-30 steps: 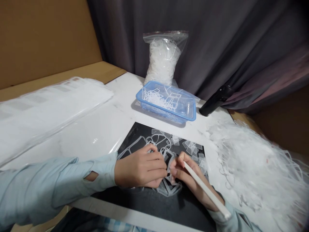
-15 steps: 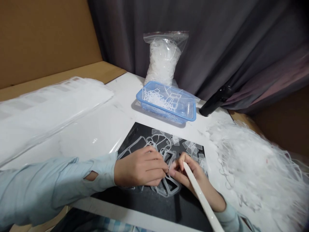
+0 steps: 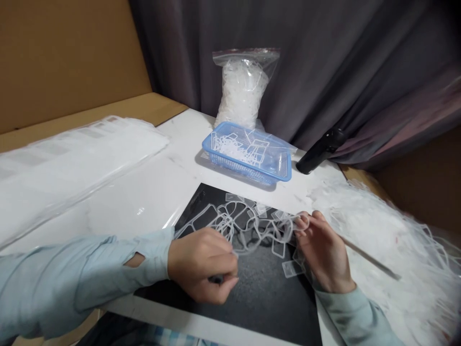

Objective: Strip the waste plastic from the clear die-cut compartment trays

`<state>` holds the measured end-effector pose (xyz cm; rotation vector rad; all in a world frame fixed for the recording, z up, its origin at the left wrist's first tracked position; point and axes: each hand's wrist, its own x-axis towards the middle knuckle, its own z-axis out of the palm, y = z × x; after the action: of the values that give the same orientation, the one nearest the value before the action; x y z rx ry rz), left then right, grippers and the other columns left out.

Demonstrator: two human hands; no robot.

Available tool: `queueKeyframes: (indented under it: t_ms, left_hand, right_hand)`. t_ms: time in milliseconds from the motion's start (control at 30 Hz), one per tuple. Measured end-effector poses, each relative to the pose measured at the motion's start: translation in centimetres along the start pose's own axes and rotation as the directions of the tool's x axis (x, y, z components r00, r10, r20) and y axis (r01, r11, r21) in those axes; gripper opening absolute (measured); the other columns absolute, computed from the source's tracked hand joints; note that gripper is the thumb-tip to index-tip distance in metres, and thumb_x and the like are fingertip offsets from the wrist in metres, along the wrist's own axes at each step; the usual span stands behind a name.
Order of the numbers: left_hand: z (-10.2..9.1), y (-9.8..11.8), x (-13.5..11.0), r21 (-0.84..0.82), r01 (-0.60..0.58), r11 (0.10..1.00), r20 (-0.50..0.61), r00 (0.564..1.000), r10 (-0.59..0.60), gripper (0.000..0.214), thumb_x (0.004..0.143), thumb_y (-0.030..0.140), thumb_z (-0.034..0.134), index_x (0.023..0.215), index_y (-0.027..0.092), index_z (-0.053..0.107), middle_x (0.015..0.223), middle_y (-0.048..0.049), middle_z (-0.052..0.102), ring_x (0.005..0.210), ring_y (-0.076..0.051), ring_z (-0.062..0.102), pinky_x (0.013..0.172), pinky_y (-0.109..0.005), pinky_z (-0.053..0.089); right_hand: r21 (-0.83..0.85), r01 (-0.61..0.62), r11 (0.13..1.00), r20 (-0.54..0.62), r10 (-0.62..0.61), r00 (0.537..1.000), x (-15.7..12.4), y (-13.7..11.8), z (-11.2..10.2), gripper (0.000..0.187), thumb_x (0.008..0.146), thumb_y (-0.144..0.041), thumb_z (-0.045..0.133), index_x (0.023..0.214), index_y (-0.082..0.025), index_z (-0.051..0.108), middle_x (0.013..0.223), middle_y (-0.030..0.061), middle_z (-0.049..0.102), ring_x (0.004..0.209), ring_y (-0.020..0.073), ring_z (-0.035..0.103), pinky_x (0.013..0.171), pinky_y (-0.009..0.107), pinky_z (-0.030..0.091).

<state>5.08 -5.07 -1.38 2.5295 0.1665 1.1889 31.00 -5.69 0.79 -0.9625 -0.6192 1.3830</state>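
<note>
My left hand (image 3: 205,265) hovers over the left of a black mat (image 3: 252,307), its fingers curled closed. What lies inside them is hidden. My right hand (image 3: 326,250) is at the mat's right edge, its fingertips closed on the end of clear plastic frame strips (image 3: 284,228). These strips trail left across the mat in a loose tangle. A long, thin, flat stick (image 3: 370,257) juts out behind the right hand and appears held in it. Small clear rectangular pieces (image 3: 291,269) are scattered along the mat's far and right sides.
Beyond the mat stands a blue basket (image 3: 248,170) with white rectangular frames inside. Behind it is a filled zip bag (image 3: 243,91). A black cylindrical object (image 3: 320,151) lies at the back right. Clear plastic scraps (image 3: 389,235) heap on the right; plastic-wrapped sheets (image 3: 86,154) lie left.
My hands have moved apart. The right hand went up and right, drawing clear strips with it, and the stick swung to point away right. The left hand curled and shifted slightly down and left.
</note>
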Motion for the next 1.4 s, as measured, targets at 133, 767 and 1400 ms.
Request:
queueKeyframes:
  t_ms: [133,767,1400]
  left_hand:
    - [0.1,0.0,-0.1,0.030,-0.009,1.000,0.028,1.000,0.008,0.015,0.082,0.012,0.052,0.075,0.022,0.043,0.051,0.0069,0.045,0.044,-0.010,0.038,0.042,-0.027,0.030]
    - [-0.4,-0.9,0.1,0.061,0.421,0.905,0.221,0.878,-0.424,0.046,0.099,0.036,0.047,0.141,0.020,0.037,0.140,-0.0124,0.052,0.129,-0.026,0.044,0.108,-0.044,0.030]
    - [-0.3,-1.1,-0.1,0.042,0.245,0.969,0.476,0.847,-0.235,0.045,0.097,0.043,0.049,0.140,0.030,0.047,0.150,-0.0027,0.044,0.139,-0.029,0.036,0.115,-0.051,0.011]
  right_hand:
    - [-0.035,0.039,0.999,-0.010,-0.039,0.999,0.1,-0.1,-0.2,0.035,0.069,-0.017,0.077,0.071,-0.021,0.042,0.073,-0.0041,0.049,0.064,0.0086,0.050,0.053,0.016,0.044]
    - [-0.331,0.177,0.927,0.694,0.113,0.711,-3.6,2.1,1.4,0.029,0.089,-0.025,0.062,0.073,-0.024,0.037,0.067,0.0001,0.053,0.068,0.0172,0.050,0.066,0.033,0.040]
    - [-0.839,0.366,0.403,0.305,-0.209,0.929,-2.9,0.6,0.3,0.072,0.101,-0.059,0.013,0.076,-0.022,0.070,0.076,0.0036,0.055,0.074,0.0173,0.055,0.068,0.029,0.042]
